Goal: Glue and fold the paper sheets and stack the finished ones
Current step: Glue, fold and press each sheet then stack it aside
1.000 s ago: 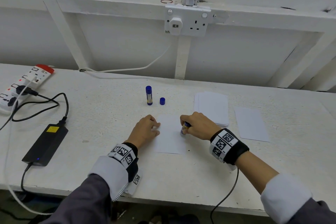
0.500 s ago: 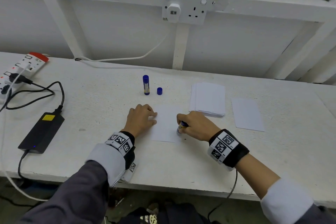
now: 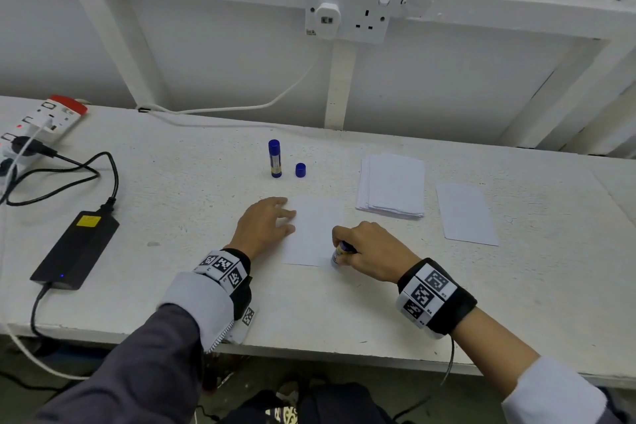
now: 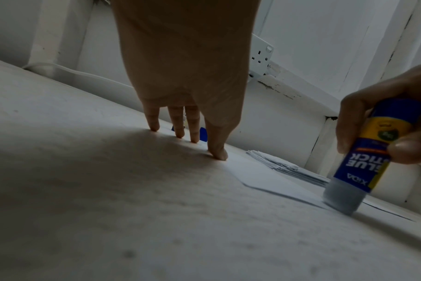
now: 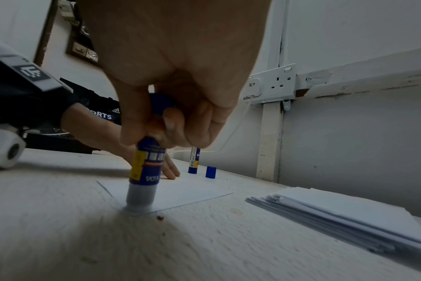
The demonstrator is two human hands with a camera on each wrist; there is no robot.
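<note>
A white paper sheet lies flat on the white bench in front of me. My left hand rests on its left edge with straight fingers pressing it down. My right hand grips an uncapped blue and yellow glue stick, tip down on the sheet's near right corner. A stack of blank sheets lies to the right, and a single folded sheet lies beyond it.
A second capped glue stick stands behind the sheet with a loose blue cap beside it. A black power adapter with cables and a power strip lie at the left. A wall socket is behind.
My right hand has drawn the glue stick down the sheet's right side toward me, to the near corner. The left hand's fingers have stretched out on the left edge.
</note>
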